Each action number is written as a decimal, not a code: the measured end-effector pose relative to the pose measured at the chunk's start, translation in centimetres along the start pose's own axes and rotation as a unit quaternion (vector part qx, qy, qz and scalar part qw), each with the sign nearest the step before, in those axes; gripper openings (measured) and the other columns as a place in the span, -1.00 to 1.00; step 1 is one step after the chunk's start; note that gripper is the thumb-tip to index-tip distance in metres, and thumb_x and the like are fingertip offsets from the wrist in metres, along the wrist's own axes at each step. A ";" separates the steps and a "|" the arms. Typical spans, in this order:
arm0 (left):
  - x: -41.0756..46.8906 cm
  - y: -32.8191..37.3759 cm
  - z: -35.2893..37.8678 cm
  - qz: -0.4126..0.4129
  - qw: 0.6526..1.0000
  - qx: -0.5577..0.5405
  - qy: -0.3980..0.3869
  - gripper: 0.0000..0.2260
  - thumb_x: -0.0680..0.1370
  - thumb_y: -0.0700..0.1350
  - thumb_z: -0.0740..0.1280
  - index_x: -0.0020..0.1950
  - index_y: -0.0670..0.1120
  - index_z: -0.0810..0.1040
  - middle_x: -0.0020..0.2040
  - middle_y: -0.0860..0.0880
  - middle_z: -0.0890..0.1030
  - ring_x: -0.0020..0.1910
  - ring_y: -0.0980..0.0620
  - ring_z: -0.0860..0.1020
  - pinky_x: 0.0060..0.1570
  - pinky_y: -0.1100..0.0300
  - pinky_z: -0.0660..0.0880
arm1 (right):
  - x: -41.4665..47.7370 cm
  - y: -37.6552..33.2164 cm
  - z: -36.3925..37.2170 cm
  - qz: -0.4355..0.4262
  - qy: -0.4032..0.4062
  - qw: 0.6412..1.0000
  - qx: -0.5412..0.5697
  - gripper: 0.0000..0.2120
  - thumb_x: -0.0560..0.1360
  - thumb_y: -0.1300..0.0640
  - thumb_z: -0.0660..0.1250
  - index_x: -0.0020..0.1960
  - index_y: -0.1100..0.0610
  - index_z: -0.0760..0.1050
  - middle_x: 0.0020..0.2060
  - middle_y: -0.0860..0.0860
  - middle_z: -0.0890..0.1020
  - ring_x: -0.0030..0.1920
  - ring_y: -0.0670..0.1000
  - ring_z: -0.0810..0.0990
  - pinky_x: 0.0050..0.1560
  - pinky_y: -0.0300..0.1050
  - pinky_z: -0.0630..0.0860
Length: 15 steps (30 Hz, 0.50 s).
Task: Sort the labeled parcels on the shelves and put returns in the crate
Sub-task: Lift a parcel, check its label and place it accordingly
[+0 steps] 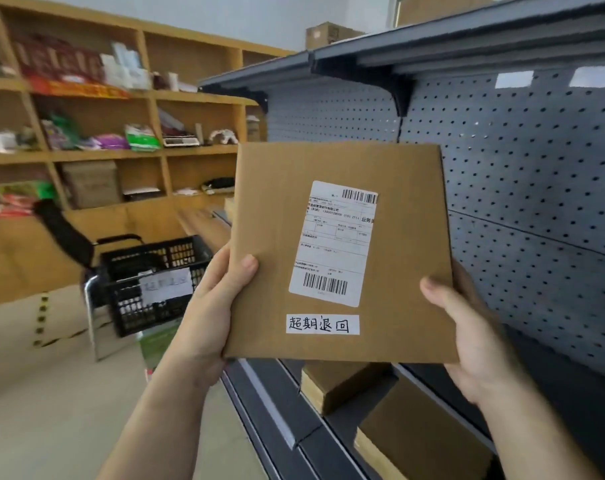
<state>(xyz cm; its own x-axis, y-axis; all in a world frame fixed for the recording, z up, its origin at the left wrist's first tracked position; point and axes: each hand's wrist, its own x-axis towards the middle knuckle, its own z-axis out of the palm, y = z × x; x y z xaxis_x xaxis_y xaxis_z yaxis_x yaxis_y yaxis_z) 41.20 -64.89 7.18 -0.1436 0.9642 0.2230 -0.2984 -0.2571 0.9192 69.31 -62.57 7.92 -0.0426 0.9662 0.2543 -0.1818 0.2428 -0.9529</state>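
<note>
I hold a flat brown cardboard parcel (269, 209) upright in front of me, its face toward the camera. It carries a white shipping label with barcodes and a small handwritten white sticker below. My left hand (212, 306) grips its lower left edge, thumb on the front. My right hand (467, 327) grips the lower right edge, thumb on the front too. A black plastic crate (155, 282) with a white paper note on its side sits raised on a metal stand at the left, beyond the parcel.
A grey metal shelf unit (519, 161) with a pegboard back fills the right side; two brown boxes (342, 382) lie on its lower shelf under the parcel. Wooden shelving (190, 98) with assorted goods lines the back wall. Light floor (51, 393) spreads at the lower left.
</note>
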 end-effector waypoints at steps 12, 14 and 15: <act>1.6 5.7 -15.0 0.044 0.985 0.053 0.157 -0.67 0.51 0.12 0.34 0.28 0.20 0.57 0.16 -0.13 0.71 0.09 -0.23 0.69 0.00 -0.16 0.64 | 8.6 5.2 18.2 0.038 -0.140 0.987 0.074 -0.46 0.38 0.03 0.38 0.37 -0.11 0.52 0.13 0.00 0.73 0.09 0.07 0.72 0.01 0.10 0.62; 3.2 6.3 -17.2 0.047 0.984 0.055 0.164 -0.68 0.52 0.11 0.33 0.27 0.21 0.58 0.15 -0.13 0.71 0.09 -0.25 0.69 0.02 -0.19 0.64 | 10.4 6.1 20.8 0.038 -0.148 0.985 0.082 -0.45 0.38 0.03 0.38 0.38 -0.11 0.52 0.14 0.01 0.73 0.12 0.09 0.72 0.04 0.11 0.61; 3.9 6.5 -18.3 0.048 0.983 0.057 0.170 -0.67 0.52 0.11 0.34 0.29 0.21 0.57 0.15 -0.13 0.71 0.09 -0.25 0.69 0.02 -0.19 0.64 | 11.3 6.6 22.0 0.039 -0.151 0.984 0.084 -0.45 0.38 0.03 0.38 0.38 -0.11 0.52 0.15 0.01 0.73 0.12 0.08 0.72 0.05 0.11 0.61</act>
<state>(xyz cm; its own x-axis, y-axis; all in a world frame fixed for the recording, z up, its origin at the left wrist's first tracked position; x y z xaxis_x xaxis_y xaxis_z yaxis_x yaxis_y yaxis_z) 21.40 -63.95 8.08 -0.4784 0.8532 0.2077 -0.1628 -0.3186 0.9338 46.01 -51.94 8.16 -0.3485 0.9050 0.2438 -0.3256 0.1270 -0.9369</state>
